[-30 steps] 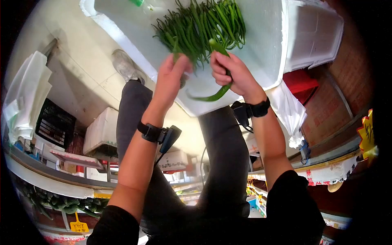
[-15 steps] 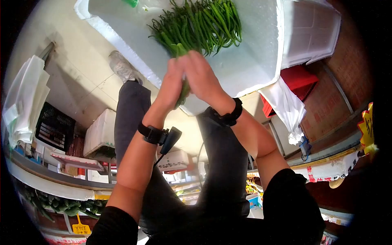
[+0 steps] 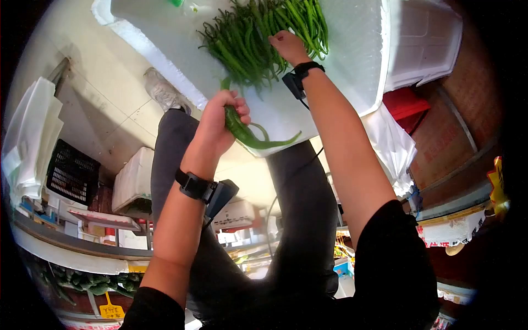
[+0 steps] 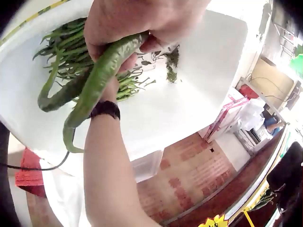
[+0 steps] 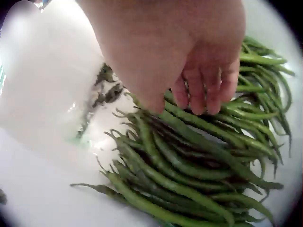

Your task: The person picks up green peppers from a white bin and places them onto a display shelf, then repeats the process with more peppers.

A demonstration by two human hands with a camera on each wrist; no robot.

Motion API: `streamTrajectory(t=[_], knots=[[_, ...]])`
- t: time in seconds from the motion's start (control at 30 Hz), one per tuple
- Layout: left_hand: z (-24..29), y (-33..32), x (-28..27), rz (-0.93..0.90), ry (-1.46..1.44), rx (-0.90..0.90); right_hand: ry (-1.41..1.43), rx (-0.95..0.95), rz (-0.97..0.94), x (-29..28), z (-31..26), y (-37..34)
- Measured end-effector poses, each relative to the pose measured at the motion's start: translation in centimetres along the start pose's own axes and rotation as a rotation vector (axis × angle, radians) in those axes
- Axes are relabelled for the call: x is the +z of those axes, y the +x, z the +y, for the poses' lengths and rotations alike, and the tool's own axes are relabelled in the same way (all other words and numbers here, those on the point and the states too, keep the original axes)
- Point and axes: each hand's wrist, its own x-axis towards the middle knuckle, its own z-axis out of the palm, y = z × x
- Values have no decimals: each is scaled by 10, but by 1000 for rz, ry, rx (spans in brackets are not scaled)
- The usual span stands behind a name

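Observation:
My left hand (image 3: pixel 217 118) grips at least two long green chili peppers (image 3: pixel 240 127), and their curved tips hang out past the fingers. In the left wrist view these chili peppers (image 4: pixel 102 75) hang from the curled fingers, over the right forearm. My right hand (image 3: pixel 290 47) is at the pile of green chili peppers (image 3: pixel 242 49). In the right wrist view its thumb and fingers (image 5: pixel 213 101) point down with a gap between them, fingertips right at the top chili peppers (image 5: pixel 189 177). The pile lies in a white foam box (image 3: pixel 352 71), stems mostly to one side.
A second white foam box (image 3: pixel 423 44) and a red crate (image 3: pixel 406 110) stand at the right. White plastic bags hang at the left (image 3: pixel 33 132) and right (image 3: pixel 388 140). A black crate (image 3: pixel 71 170) sits at the left. Dark scraps (image 5: pixel 111 92) lie in the box beside the peppers.
The pepper in the right hand went to the left hand when both hands met. The right hand then moved up and away to the pile, while the left stays near the box's near side.

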Motion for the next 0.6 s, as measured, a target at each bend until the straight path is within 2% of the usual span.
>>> streamTrajectory(t=[0.07,0.17,0.23,0.33,0.4,0.5,0.6], knots=[[-1,6,-7,17,-13,8,-45,58,32,23,-2,7],[-1,5,-4,96,9,28,-234,203,-72,22,-41,2],[2,-7,16,211,52,50,-359,135,7,43,-32,8],[-1,-19,23,147,220,83,-426,87,174,58,-25,10],[-2,-9,7,94,307,116,-469,48,284,64,-20,9],[-2,5,-12,36,343,150,-107,77,362,55,-18,5],[0,7,-13,0,320,141,174,84,337,42,-19,-6]])
